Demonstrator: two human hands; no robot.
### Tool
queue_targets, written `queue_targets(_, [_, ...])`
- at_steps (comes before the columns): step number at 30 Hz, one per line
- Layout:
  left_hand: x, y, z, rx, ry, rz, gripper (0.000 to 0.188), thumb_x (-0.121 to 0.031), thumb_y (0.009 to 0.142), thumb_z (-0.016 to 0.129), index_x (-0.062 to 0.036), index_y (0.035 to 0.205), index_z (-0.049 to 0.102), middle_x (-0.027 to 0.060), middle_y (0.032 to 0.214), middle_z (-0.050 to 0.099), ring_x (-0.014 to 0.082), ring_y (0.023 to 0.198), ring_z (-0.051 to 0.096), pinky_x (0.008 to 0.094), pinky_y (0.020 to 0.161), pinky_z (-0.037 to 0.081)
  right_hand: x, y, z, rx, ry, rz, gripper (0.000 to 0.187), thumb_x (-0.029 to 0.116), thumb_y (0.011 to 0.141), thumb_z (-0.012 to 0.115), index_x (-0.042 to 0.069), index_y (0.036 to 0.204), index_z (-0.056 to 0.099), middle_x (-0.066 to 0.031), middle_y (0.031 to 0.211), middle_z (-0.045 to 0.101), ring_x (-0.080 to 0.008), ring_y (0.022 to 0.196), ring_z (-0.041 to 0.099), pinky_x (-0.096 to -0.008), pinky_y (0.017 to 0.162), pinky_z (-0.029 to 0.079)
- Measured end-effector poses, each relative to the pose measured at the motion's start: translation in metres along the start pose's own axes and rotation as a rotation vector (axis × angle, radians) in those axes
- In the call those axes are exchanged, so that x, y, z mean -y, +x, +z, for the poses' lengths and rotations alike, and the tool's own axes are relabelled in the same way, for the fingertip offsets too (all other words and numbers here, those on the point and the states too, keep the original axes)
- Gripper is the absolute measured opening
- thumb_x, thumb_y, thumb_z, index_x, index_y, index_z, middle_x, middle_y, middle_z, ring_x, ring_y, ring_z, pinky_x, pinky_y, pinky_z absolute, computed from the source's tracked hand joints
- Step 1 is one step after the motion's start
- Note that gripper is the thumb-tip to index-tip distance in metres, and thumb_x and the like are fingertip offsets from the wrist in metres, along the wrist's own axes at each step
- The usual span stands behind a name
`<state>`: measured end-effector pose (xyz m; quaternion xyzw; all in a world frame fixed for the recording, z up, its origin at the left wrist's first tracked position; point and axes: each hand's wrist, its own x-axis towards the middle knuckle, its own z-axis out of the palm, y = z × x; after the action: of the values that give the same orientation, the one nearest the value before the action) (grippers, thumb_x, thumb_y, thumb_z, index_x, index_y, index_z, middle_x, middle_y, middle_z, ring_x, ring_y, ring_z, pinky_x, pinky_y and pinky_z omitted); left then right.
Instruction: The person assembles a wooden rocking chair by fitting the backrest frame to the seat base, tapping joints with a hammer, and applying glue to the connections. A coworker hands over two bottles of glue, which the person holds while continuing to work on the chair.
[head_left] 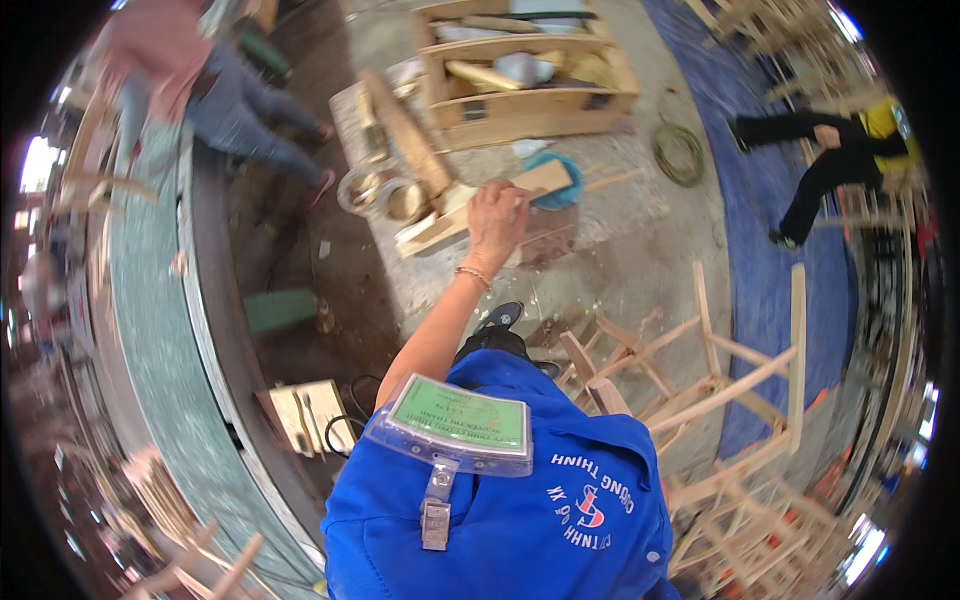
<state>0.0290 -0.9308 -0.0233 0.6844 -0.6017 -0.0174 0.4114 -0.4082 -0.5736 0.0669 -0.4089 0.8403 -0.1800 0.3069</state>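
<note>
My left hand (pixel 497 225) reaches forward, its fingers closed over the middle of a pale wooden slat (pixel 543 182). The slat lies slantwise above a worn, stained work board, and its far right end overlaps a round blue dish (pixel 568 192). Two clear plastic tubs (pixel 404 201) stand left of the hand, holding contents I cannot make out. Beyond them, a longer wooden board (pixel 408 140) lies beside a brush-like tool (pixel 373 128). My right hand is out of sight; on that side only the blue shirt shows.
A wooden toolbox (pixel 540 128) with divided compartments stands ahead. A coiled hose (pixel 678 155) lies near a blue tarp (pixel 745 260). Wooden chair frames (pixel 740 385) crowd the right. A long green-topped bench (pixel 150 270) runs along the left. One person (pixel 250 110) stands left, another (pixel 830 170) sits right.
</note>
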Motion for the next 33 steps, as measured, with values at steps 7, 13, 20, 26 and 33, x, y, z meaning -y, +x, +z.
queue_targets(7, [0.022,-0.080,-0.095,-0.116,0.014,-0.220,0.014,-0.011,0.078,0.068,-0.0150,0.091,0.066,0.0045,0.099,0.062,0.0263,0.098,0.056,0.0403,0.083,0.041,0.031,0.066,-0.001,0.133,-0.123,-0.263,0.024,0.010,0.094,0.055,0.001,0.115,0.064,-0.0149,0.094,0.070,-0.0198,0.086,0.068,-0.0313,0.075,0.053])
queue_targets(13, [0.061,-0.199,-0.165,-0.294,0.285,-0.545,0.015,-0.015,0.077,0.067,-0.0156,0.091,0.066,0.0046,0.100,0.061,0.0255,0.100,0.055,0.0404,0.085,0.041,0.065,0.110,0.002,0.233,-0.192,-0.463,0.024,0.009,0.094,0.054,0.001,0.114,0.064,-0.0151,0.094,0.070,-0.0201,0.086,0.068,-0.0315,0.075,0.052])
queue_targets(20, [0.054,-0.322,-0.173,-0.333,0.442,-0.969,0.012,-0.017,0.080,0.065,-0.0156,0.091,0.066,0.0055,0.098,0.061,0.0265,0.098,0.056,0.0403,0.084,0.042,0.094,0.138,0.014,0.310,-0.230,-0.637,0.024,0.009,0.094,0.054,0.001,0.114,0.064,-0.0153,0.094,0.070,-0.0204,0.086,0.068,-0.0317,0.075,0.052])
queue_targets(26, [0.061,-0.386,-0.198,-0.498,0.439,-1.587,0.019,-0.022,0.083,0.061,-0.0154,0.100,0.066,0.0080,0.106,0.061,0.0298,0.104,0.057,0.0461,0.082,0.048,0.109,0.147,0.017,0.335,-0.249,-0.734,0.024,0.009,0.094,0.053,0.000,0.114,0.065,-0.0154,0.095,0.070,-0.0206,0.086,0.068,-0.0319,0.075,0.052])
queue_targets(33, [0.102,-0.429,-0.286,-0.210,0.657,-1.867,0.072,-0.029,0.086,0.055,-0.0231,0.151,0.024,0.0232,0.155,0.015,0.0381,0.139,0.027,0.0589,0.102,0.035,0.135,0.143,0.009,0.337,-0.349,-0.909,0.025,0.008,0.093,0.053,0.001,0.113,0.065,-0.0161,0.097,0.070,-0.0231,0.087,0.068,-0.0330,0.077,0.052])
